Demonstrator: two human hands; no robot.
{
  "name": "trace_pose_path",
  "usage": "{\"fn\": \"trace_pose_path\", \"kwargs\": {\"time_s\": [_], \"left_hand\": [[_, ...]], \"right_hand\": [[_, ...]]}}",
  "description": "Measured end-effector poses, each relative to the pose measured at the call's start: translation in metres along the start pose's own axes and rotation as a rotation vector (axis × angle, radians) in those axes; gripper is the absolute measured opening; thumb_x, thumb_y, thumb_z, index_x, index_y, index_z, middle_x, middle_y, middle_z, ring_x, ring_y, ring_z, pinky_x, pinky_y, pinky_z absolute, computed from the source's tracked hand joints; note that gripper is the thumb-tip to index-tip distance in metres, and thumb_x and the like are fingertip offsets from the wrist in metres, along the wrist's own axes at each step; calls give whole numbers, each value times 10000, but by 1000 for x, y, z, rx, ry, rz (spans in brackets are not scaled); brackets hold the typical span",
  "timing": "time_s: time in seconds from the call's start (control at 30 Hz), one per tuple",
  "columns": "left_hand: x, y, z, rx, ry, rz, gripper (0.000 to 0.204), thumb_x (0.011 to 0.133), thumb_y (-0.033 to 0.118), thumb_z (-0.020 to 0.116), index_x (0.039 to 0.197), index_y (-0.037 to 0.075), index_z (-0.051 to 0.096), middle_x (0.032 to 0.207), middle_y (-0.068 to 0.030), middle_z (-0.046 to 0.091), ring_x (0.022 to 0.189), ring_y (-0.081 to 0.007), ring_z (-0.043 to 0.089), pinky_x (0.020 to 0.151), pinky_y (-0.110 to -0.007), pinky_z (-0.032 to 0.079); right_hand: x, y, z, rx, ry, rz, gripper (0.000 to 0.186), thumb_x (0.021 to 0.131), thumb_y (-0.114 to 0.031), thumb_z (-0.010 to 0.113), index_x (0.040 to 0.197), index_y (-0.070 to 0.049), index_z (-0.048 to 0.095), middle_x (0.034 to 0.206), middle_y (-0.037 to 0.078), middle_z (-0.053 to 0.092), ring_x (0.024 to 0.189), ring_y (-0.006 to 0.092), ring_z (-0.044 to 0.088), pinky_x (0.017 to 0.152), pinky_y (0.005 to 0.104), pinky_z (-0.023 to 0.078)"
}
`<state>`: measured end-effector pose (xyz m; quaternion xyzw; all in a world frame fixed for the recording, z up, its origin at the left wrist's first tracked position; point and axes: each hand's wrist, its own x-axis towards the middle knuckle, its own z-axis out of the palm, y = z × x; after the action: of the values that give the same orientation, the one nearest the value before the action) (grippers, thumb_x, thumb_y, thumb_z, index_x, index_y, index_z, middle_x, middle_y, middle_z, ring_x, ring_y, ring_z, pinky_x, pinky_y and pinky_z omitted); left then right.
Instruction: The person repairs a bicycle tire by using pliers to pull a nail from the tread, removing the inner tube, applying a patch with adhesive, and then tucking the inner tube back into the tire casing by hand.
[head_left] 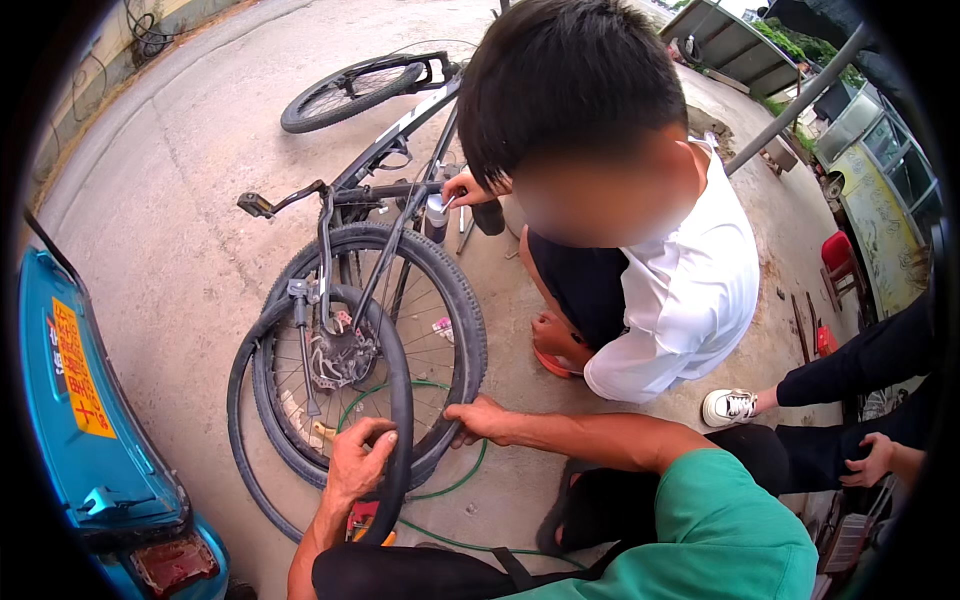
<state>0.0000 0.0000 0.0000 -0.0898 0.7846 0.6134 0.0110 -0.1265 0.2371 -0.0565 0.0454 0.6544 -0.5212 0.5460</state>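
Observation:
My left hand [362,458] is beside the loose black inner tube [239,400], its fingers loosely bent and apart with nothing visible between them. My right hand [472,418] grips the tyre [472,335] of the bicycle's near wheel, at the lower right of the rim. The bicycle [410,120] lies on its side on the concrete, with a brake disc [333,362] at the wheel's hub. A thin green hose [449,488] runs under the wheel. A red and yellow item [362,518], too hidden to name, lies below my left hand.
A person in a white shirt [705,270] crouches at right, one hand [462,190] on a small metal item beside a bottle [436,218]. Another person's legs [850,370] and hand [868,455] are further right. A blue vehicle [70,430] stands left; a pole [790,110] leans behind.

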Motion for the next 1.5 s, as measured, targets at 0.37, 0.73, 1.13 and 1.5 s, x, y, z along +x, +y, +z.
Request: {"fn": "trace_pose_path", "kwargs": {"time_s": [0.37, 0.73, 1.13, 1.5], "left_hand": [[29, 20, -9, 149, -227, -59, 244, 896, 128, 732, 1067, -45, 708, 793, -82, 701, 729, -118, 631, 681, -295, 519], [77, 175, -5, 280, -802, 203, 581, 840, 253, 817, 1300, -45, 621, 809, -104, 725, 751, -176, 694, 713, -314, 538], [92, 324, 20, 231, -842, 532, 859, 793, 260, 850, 1501, -9, 445, 614, -110, 588, 552, -157, 581, 554, -300, 435], [99, 371, 42, -190, -431, 469, 827, 802, 236, 792, 1487, -73, 447, 669, -8, 608, 553, -69, 547, 558, -217, 426]], "right_hand": [[-5, 10, 18, -2, 140, 65, 360, 917, -349, 619, 881, -6, 725, 735, 119, 736, 545, 183, 698, 470, 287, 511], [3, 8, 27, 80, 175, -47, 352, 907, -307, 613, 762, 1, 701, 650, 139, 696, 473, 201, 647, 385, 315, 445], [9, 18, 23, 65, -4, -255, 349, 942, -327, 584, 768, -51, 707, 633, 86, 689, 465, 166, 631, 392, 281, 424], [7, 7, 21, -12, 83, -5, 344, 943, -359, 619, 849, -39, 702, 708, 102, 718, 545, 178, 681, 462, 304, 469]]}}
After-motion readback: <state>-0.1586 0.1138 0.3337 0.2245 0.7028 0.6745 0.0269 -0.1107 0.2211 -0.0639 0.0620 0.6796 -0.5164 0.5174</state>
